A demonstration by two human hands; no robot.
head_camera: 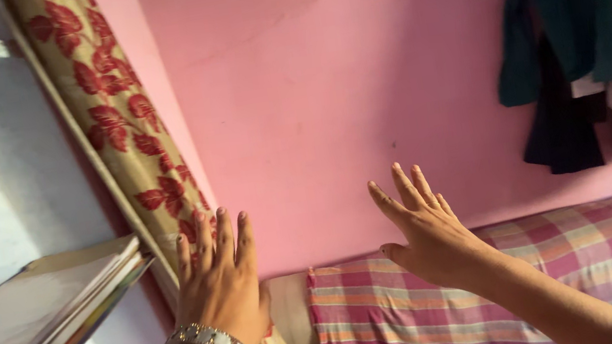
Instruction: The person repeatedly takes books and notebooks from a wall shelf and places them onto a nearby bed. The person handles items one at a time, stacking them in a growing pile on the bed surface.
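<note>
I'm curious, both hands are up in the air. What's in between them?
In the head view, no object sits between the left hand and right hand. Behind that gap are only the bare pink wall and the checked cloth's edge.

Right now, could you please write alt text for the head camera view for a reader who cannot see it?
Two empty hands are raised with fingers spread before a pink wall: the left hand near a rolled red-leaf floral mat, the right hand above a pink plaid bedcover. Dark clothes hang at upper right, and stacked books lie on a shelf at left.
</note>
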